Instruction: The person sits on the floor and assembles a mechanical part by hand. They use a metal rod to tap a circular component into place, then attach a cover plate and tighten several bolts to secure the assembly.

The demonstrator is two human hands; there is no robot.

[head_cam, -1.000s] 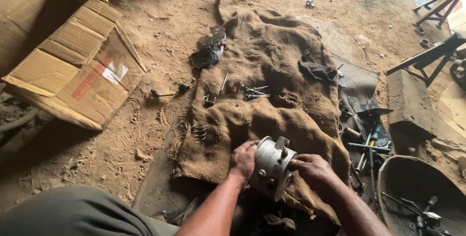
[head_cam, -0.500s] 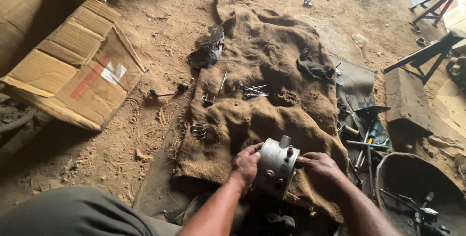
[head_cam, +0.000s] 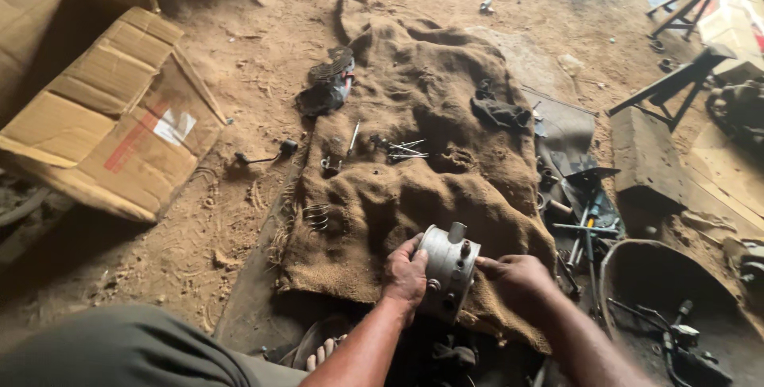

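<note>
A round grey metal housing (head_cam: 448,264) with short studs on its face is held upright over the near edge of a brown burlap sack (head_cam: 422,172). My left hand (head_cam: 407,276) grips its left side. My right hand (head_cam: 517,280) touches its right face with the fingertips. Several long bolts (head_cam: 402,149) lie on the sack's middle, a coil spring (head_cam: 316,215) near its left edge, and a dark rag (head_cam: 500,112) farther back.
A flattened cardboard box (head_cam: 119,124) lies on the dirt floor at left. Several hand tools (head_cam: 585,212) are piled right of the sack beside a dark round pan (head_cam: 660,280). A black metal stand (head_cam: 676,77) is at right. My knee (head_cam: 119,351) and sandalled toes (head_cam: 322,350) sit near.
The metal housing has been turned slightly and shifted a little right and down in my hands. The view has drifted slightly; nothing else on the sack moved.
</note>
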